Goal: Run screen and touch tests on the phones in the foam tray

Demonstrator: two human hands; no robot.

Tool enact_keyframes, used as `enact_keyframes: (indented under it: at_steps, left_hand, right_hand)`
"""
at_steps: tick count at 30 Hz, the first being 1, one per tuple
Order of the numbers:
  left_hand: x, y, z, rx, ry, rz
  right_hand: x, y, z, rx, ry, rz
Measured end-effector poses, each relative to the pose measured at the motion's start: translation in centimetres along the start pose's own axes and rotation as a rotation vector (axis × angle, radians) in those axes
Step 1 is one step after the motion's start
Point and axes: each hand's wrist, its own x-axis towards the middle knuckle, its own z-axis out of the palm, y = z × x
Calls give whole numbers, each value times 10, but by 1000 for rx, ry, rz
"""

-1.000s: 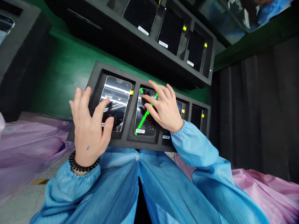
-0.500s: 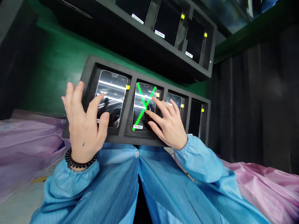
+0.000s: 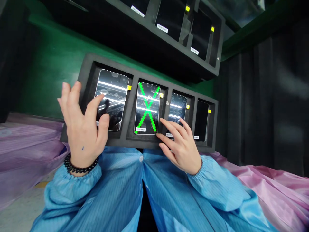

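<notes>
A black foam tray [image 3: 118,139] with several compartments lies in front of me, each holding a dark touchscreen device. My left hand [image 3: 83,122] is open, fingers spread, over the left edge of the tray and the leftmost device [image 3: 112,106], whose glass reflects ceiling lights. In the second compartment, a lit device [image 3: 147,108] shows a full green X of blocks. My right hand [image 3: 181,145] is open, its index fingertip at the lower right corner of that screen. Its other fingers hover over the third device [image 3: 177,104], partly covering it. Farther right lies a fourth, dark device [image 3: 201,119].
Beyond stands a taller black foam stack [image 3: 149,27] holding more dark devices with white labels and yellow tabs. A green work surface [image 3: 53,61] lies underneath. Pink garments [image 3: 272,187] show on both sides, and a dark curtain [image 3: 253,106] hangs at right.
My right hand has moved down and right across the lit screen. The second green diagonal now reaches the lower right corner, and the red grid lines are gone. My left hand keeps its pose.
</notes>
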Motion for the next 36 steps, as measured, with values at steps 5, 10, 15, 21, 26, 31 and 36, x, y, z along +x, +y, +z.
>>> enact_keyframes:
  at_steps: [5, 10, 15, 21, 26, 31, 36]
  left_hand:
    - [0, -2, 0, 6, 0, 8]
    - [-1, -3, 1, 12, -5, -2]
    - [0, 2, 1, 7, 5, -22]
    - [0, 2, 1, 8, 0, -28]
    - [1, -1, 3, 9, 15, -21]
    - [-1, -3, 4, 32, 20, -27]
    - [-2, -3, 5, 53, 25, -24]
  right_hand:
    - [16, 9, -5, -15, 99, -5]
    - [42, 13, 8, -289, 135, 11]
    - [48, 2, 15, -105, 68, 107]
    - [24, 27, -3, 106, 184, 195]
    - [4, 88, 0, -73, 302, 400]
    - [4, 118, 15, -133, 180, 447]
    - [5, 115, 16, -123, 130, 422]
